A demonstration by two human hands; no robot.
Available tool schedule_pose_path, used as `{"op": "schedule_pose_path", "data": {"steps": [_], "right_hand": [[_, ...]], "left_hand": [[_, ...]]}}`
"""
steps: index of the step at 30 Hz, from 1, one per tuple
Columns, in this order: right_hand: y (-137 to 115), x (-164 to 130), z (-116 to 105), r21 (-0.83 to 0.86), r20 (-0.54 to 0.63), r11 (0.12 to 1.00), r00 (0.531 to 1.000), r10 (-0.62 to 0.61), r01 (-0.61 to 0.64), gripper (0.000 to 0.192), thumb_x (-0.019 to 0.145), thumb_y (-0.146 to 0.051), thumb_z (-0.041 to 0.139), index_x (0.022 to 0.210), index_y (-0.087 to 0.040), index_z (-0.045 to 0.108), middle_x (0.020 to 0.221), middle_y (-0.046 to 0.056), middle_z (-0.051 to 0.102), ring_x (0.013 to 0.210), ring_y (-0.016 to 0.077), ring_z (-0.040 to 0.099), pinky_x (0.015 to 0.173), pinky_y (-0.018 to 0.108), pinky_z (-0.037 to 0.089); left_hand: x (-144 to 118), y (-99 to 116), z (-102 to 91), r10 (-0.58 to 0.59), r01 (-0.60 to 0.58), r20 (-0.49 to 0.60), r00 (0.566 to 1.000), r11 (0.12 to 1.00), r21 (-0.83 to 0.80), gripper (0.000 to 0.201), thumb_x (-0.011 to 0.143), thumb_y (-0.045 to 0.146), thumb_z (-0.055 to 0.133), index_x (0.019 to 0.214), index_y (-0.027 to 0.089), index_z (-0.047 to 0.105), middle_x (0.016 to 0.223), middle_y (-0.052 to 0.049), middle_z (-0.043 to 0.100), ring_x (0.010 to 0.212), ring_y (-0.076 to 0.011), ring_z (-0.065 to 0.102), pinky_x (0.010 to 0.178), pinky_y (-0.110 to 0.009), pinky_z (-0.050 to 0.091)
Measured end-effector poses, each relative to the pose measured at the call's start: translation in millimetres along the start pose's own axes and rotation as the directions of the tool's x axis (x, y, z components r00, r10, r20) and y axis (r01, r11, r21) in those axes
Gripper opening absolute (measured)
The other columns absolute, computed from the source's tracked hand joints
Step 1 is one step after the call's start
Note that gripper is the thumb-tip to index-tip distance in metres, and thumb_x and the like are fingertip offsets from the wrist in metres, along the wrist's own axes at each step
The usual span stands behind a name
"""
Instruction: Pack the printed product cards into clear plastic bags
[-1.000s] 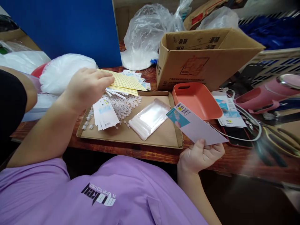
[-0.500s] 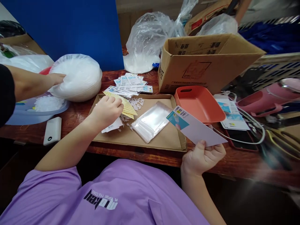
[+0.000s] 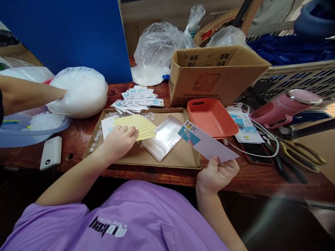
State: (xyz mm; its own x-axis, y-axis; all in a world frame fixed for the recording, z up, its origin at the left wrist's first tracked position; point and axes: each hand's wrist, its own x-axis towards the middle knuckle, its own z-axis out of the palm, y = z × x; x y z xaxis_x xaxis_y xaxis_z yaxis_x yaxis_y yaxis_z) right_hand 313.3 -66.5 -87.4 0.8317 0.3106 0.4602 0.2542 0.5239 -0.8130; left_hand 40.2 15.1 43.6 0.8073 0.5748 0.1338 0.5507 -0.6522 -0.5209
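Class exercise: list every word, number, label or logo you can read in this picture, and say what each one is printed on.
"1000": top corner of the card held in the right hand; its smaller print is too small to read.
Logo on the purple shirt: upside down, not surely legible.
Printed characters and a red emblem on the cardboard box: too blurred to read.
Yellow sheet under the left hand: print too small.

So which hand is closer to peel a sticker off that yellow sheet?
Probably the left hand: its fingers already rest on the yellow sticker sheet in the cardboard tray. The right hand is busy, its grip shut on the printed card out past the tray's edge.
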Motion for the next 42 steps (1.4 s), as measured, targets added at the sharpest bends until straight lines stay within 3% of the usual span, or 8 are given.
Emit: {"op": "schedule_pose_path", "data": {"steps": [4, 13, 19, 24, 30, 35, 37, 42], "right_hand": [[-2.2, -0.1, 1.1, -0.021, 0.013, 1.000, 1.000, 0.009, -0.008, 0.030, 0.080, -0.027, 0.065, 0.104, -0.018, 0.050, 0.114, 0.010, 0.063, 0.104, 0.0185, 0.063, 0.104, 0.049, 0.040], [-1.8, -0.9, -0.4, -0.017, 0.037, 1.000, 0.999, -0.008, 0.009, 0.026, 0.082, -0.024, 0.064, 0.104, -0.018, 0.051, 0.108, 0.008, 0.065, 0.107, 0.0175, 0.062, 0.103, 0.046, 0.041], [-1.6, -2.1, 0.0, -0.067, 0.036, 0.998, 0.999, -0.007, 0.009, 0.028, 0.081, -0.030, 0.065, 0.102, -0.018, 0.050, 0.101, 0.006, 0.065, 0.096, 0.0163, 0.064, 0.098, 0.045, 0.044], [-1.8, -2.8, -0.3, -0.094, 0.048, 0.996, 0.999, -0.004, 0.009, 0.029, 0.081, -0.032, 0.064, 0.102, -0.019, 0.050, 0.093, 0.004, 0.064, 0.089, 0.0155, 0.064, 0.094, 0.043, 0.047], [0.6, -4.1, -1.9, -0.107, 0.053, 0.994, 0.999, -0.015, 0.021, 0.030, 0.081, -0.031, 0.064, 0.104, -0.019, 0.049, 0.101, 0.006, 0.062, 0.094, 0.0153, 0.063, 0.095, 0.042, 0.046], [-3.8, -3.3, 1.2, -0.106, 0.080, 0.994, 0.997, -0.007, 0.015, 0.037, 0.083, -0.029, 0.061, 0.115, -0.020, 0.045, 0.108, 0.008, 0.061, 0.100, 0.0169, 0.063, 0.098, 0.045, 0.044], [-5.5, -2.9, 2.4, -0.109, 0.076, 0.994, 0.997, -0.013, 0.021, 0.039, 0.084, -0.029, 0.061, 0.118, -0.019, 0.044, 0.112, 0.010, 0.060, 0.104, 0.0178, 0.062, 0.099, 0.046, 0.043], [-3.9, -2.4, 1.1, -0.136, 0.027, 0.991, 0.999, 0.021, -0.017, 0.029, 0.085, -0.034, 0.059, 0.107, -0.017, 0.050, 0.105, 0.009, 0.062, 0.100, 0.0181, 0.062, 0.099, 0.045, 0.043]], "left_hand": [[9.2, -3.2, 22.8, -0.003, 0.009, 0.117, 0.993, 0.999, -0.050, 0.030, 0.086, 0.009, 0.045, 0.109, 0.011, 0.064, 0.094, -0.012, 0.065, 0.077, -0.0233, 0.057, 0.062, -0.036, 0.039], [12.9, 17.7, 25.9, 0.082, -0.081, 0.004, 0.997, 0.990, -0.115, 0.036, 0.093, 0.013, 0.035, 0.121, 0.011, 0.057, 0.107, -0.012, 0.064, 0.080, -0.0201, 0.058, 0.068, -0.034, 0.044], [30.9, 7.4, 33.2, -0.018, 0.081, 0.292, 0.956, 0.975, -0.207, 0.037, 0.092, 0.012, 0.034, 0.119, 0.011, 0.059, 0.109, -0.015, 0.062, 0.094, -0.0250, 0.058, 0.076, -0.038, 0.044], [34.0, -3.3, 40.7, -0.119, 0.206, 0.390, 0.913, 0.960, -0.190, 0.033, 0.084, 0.005, 0.038, 0.105, 0.007, 0.064, 0.107, -0.020, 0.061, 0.100, -0.0301, 0.058, 0.079, -0.042, 0.045], [33.9, -1.8, 24.1, -0.124, 0.313, 0.540, 0.833, 0.910, -0.274, 0.067, 0.073, 0.012, 0.057, 0.137, 0.004, 0.040, 0.143, -0.024, 0.040, 0.132, -0.0350, 0.038, 0.098, -0.040, 0.039], [79.9, 21.1, 1.0, -0.108, 0.414, 0.562, 0.820, 0.790, -0.452, 0.045, 0.090, 0.036, 0.038, 0.121, 0.010, 0.058, 0.125, -0.020, 0.059, 0.117, -0.0323, 0.052, 0.096, -0.041, 0.039], [107.6, 36.5, 5.9, -0.159, 0.456, 0.565, 0.810, 0.775, -0.437, 0.056, 0.093, 0.046, 0.027, 0.117, 0.009, 0.061, 0.121, -0.023, 0.060, 0.115, -0.0341, 0.053, 0.093, -0.043, 0.040], [154.9, 63.7, 34.5, -0.267, 0.598, 0.642, 0.719, 0.708, -0.376, 0.092, 0.068, 0.080, 0.044, 0.117, 0.004, 0.060, 0.127, -0.032, 0.052, 0.119, -0.0438, 0.046, 0.090, -0.047, 0.040]]}}
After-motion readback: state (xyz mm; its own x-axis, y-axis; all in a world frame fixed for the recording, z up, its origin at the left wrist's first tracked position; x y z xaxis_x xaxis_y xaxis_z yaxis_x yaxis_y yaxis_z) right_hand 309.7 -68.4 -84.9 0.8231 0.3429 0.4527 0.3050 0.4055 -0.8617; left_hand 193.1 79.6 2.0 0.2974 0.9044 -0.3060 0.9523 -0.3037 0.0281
